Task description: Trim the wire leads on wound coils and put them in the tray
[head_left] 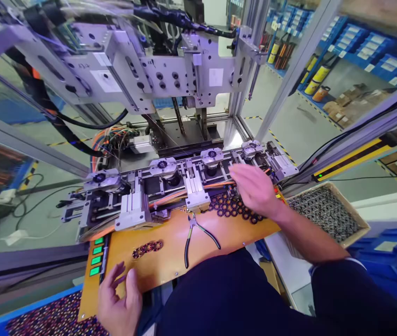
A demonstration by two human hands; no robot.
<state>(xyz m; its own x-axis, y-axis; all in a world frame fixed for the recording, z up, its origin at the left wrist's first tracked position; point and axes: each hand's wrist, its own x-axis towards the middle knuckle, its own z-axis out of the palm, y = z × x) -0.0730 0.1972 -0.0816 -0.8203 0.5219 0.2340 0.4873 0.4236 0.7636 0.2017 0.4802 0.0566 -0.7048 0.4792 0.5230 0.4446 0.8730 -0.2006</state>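
Just under our right hand (256, 189) and spilling out beside it, we've got a bunch of dark rings (224, 205) on the orange board (170, 266). Its fingers are bunched together, and honestly we can't tell if they're pinching anything. Our left hand (119, 301) is empty, half curled with the thumb apart, a short row of rings (147, 248) just past its fingertips. Cutters (192, 223) lie between both hands.

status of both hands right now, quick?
Left hand: open, fingers loosely curled, nothing visible in it.
Right hand: fingers together, near the dark rings; whether it holds anything can't be told.
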